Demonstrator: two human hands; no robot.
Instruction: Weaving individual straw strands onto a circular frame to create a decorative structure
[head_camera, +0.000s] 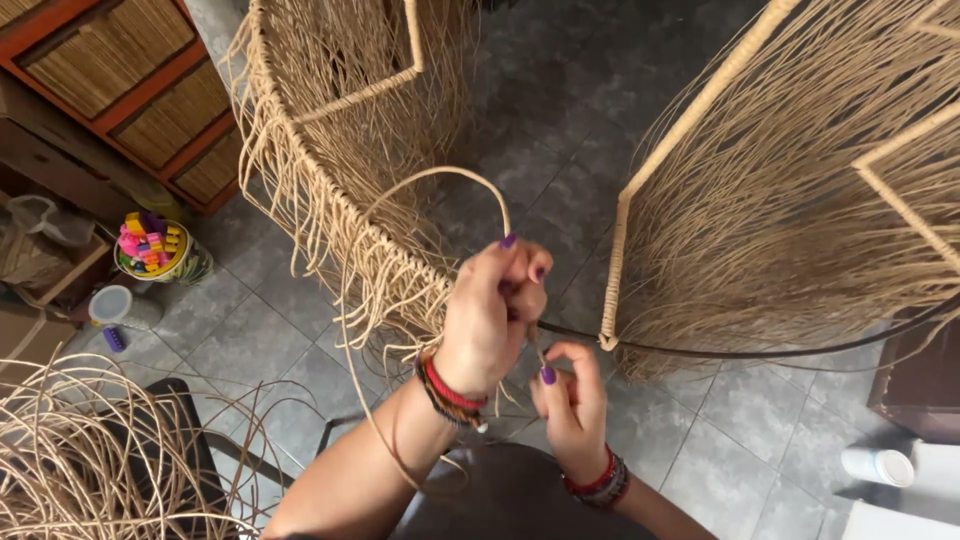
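My left hand (492, 312) is raised and pinches a tan rattan strand (440, 175) that loops up and over from the rim of a large round woven frame (330, 190). My right hand (572, 400) sits just below it, fingers closed on the same strand near the bare dark metal ring (720, 352) of the frame. Loose strand ends hang from the wrapped rim. The frame's right side (800, 190) is hung with many vertical strands. Both wrists wear red and dark bracelets.
A pile of loose rattan strands (90, 460) lies over a dark stool at lower left. A tub of coloured clips (155, 248) and a small jar (110, 308) stand on the grey tiled floor. An orange woven-front cabinet (130, 90) is at upper left, and a white container (880, 466) at lower right.
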